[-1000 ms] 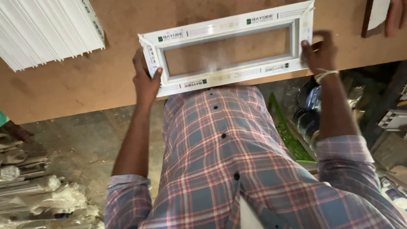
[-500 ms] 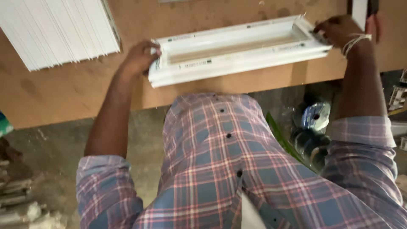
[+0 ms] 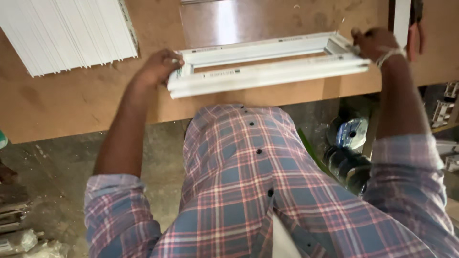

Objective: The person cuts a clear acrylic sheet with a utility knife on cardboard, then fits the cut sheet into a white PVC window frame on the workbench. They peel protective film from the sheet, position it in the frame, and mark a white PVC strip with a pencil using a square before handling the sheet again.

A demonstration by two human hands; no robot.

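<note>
White frame [image 3: 267, 67] | both hands gripping its ends: left hand [image 3: 160, 67], right hand [image 3: 370, 43] | at table [image 3: 71, 105] edge

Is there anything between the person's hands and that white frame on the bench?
Nothing visible does. The left hand already grips the left end of the white rectangular plastic frame, and the right hand holds its right end. The stack of white slats lies apart, at the left of the brown wooden bench.
</note>
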